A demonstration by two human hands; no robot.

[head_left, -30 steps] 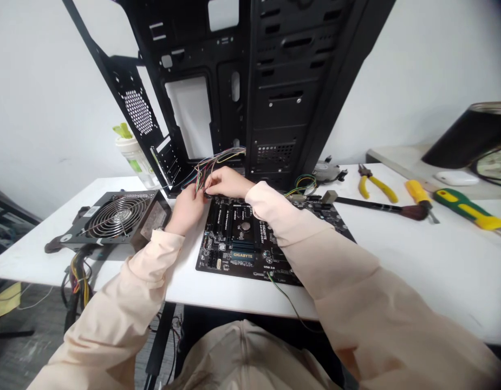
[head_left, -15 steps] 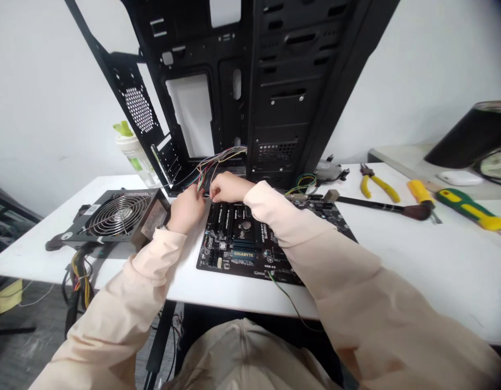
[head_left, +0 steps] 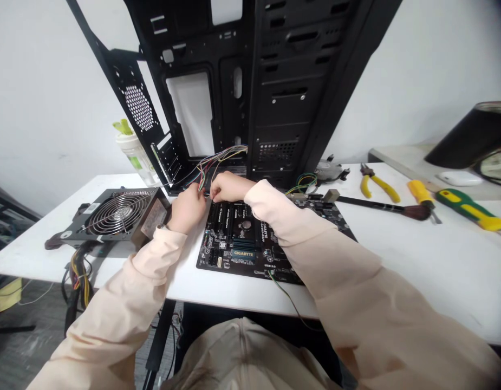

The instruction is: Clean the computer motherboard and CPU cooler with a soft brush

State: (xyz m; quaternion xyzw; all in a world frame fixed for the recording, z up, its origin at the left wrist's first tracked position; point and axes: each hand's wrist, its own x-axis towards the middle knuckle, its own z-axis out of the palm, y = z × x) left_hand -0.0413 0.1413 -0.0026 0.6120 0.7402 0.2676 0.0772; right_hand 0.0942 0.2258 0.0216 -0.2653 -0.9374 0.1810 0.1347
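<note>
Left hand (head_left: 187,210): fingers (head_left: 201,196) curled closed on thin coloured wires (head_left: 220,158), which run from upright black PC case (head_left: 274,108) behind, giving slack down to hands. Right hand (head_left: 229,187): fingertips (head_left: 213,195) pinched just beside left, over top edge of Gigabyte motherboard (head_left: 238,244); hold on wire cannot be told. Board lies flat on white table (head_left: 396,260), components upward, within reach. Power supply (head_left: 120,214) at left, fan up. Yellow pliers (head_left: 374,181), screwdriver (head_left: 472,210) set aside right.

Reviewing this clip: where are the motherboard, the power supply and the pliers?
motherboard (head_left: 243,254), head view, on the printed Gigabyte label
power supply (head_left: 119,213), head view, on the round fan grille
pliers (head_left: 383,189), head view, on a yellow handle
</note>
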